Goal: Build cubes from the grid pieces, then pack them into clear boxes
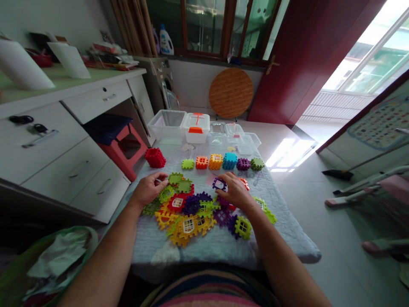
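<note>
Holding what looks like work partly done, the table (284,230) bears tiles (179,233) both stacked by colour and lying loose. The stool (125,145) stands off its left side, out of the way. Across the far end, boxes (197,135) and smaller tubs (234,133) close in behind the stacks, so there seems little room to spread that way.

The heap (191,207) is what is left: yellow, red, purple and green pieces overlap, hiding those beneath, and may catch on one another. The right forearm (265,238) cuts across beside it and partly covers lime tiles (270,215).

The left hand (150,188) is at the heap's left edge, fingers bent beside a green tile (175,178); whether they pinch it, I cannot tell. The right hand (234,189) is over the heap's right side, thumb and fingers pinching.

What is done lies beyond: the bulky red stack (155,157) apart at left, then a row with blue (230,160), yellow (215,161), orange (202,162), purple (243,164) and green (257,164) stacks, the lime stack (188,164) lowest.

Smallest, the purple tile (220,184) in that pinch is short of its matching stack.
</note>
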`<state>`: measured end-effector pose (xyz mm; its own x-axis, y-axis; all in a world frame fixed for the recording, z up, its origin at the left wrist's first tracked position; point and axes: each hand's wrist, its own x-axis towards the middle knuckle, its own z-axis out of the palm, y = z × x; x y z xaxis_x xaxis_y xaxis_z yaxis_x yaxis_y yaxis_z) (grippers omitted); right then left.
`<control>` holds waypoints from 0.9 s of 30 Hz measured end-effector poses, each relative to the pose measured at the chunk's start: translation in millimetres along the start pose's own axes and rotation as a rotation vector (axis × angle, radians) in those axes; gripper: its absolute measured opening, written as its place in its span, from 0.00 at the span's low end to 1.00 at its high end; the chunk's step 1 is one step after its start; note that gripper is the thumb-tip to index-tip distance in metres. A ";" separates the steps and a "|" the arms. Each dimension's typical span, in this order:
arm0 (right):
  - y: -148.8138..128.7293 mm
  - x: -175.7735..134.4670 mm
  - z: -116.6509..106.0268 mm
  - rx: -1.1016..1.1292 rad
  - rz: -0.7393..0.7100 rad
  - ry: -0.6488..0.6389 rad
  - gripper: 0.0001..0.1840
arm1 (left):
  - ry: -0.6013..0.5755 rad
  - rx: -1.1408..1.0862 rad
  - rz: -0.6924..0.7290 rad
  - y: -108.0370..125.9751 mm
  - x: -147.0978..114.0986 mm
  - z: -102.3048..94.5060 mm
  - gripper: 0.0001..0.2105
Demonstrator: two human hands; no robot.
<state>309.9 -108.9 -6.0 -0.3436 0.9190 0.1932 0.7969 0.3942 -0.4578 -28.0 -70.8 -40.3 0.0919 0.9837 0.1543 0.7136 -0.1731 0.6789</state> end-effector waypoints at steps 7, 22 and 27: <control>-0.2 13.7 10.1 0.041 -0.036 0.077 0.14 | 0.147 -0.037 0.100 16.2 -4.3 0.4 0.15; 14.9 8.1 20.5 -0.115 -0.024 0.053 0.13 | -0.641 0.274 0.594 104.0 -28.4 7.7 0.24; 9.9 13.3 23.5 -0.115 -0.028 0.003 0.18 | -0.629 0.319 0.602 106.7 -23.2 13.4 0.24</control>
<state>301.5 -92.9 -28.4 -0.3646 0.9078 0.2073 0.8391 0.4169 -0.3496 55.4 -111.4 19.0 0.8024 0.5934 -0.0643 0.5720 -0.7338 0.3665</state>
